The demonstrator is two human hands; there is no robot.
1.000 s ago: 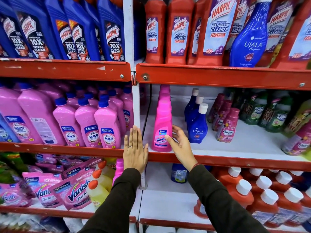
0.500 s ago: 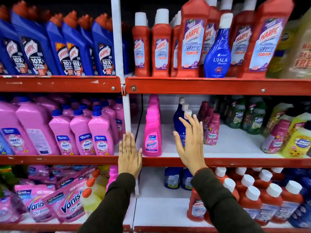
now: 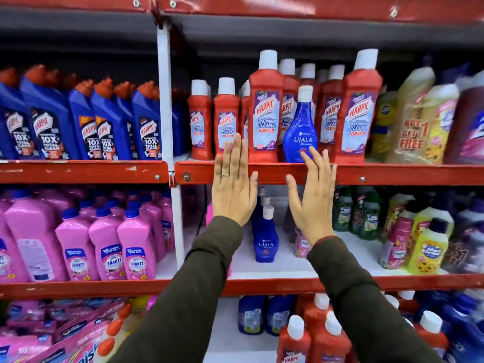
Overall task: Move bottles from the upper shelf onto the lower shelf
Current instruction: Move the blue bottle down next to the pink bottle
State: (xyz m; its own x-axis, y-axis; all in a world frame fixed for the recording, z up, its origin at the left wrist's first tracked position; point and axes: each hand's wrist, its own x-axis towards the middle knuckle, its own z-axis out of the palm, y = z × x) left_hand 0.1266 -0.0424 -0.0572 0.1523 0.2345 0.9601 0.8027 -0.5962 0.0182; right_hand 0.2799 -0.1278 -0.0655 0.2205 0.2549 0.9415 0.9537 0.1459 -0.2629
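Note:
A blue Ujala bottle (image 3: 300, 127) with a white cap stands on the upper shelf (image 3: 392, 174) among red Harpic bathroom cleaner bottles (image 3: 265, 111). My right hand (image 3: 313, 195) is raised, flat and empty, its fingertips just below and in front of that blue bottle. My left hand (image 3: 233, 187), with a ring, is also flat and empty in front of the upper shelf's red edge. On the lower shelf (image 3: 288, 268), more blue Ujala bottles (image 3: 265, 237) stand in a row between my forearms.
Blue Harpic bottles (image 3: 104, 127) fill the upper left bay, pink Shakti bottles (image 3: 104, 252) the bay below. Green, yellow and pink bottles (image 3: 419, 242) crowd the lower shelf's right side. A white upright post (image 3: 167, 127) divides the bays. More red bottles (image 3: 314, 336) stand on the bottom shelf.
Both hands have risen from the lower shelf's edge to the upper shelf's edge. The view has tilted upward, and the right hand has come up beneath the blue Ujala bottle.

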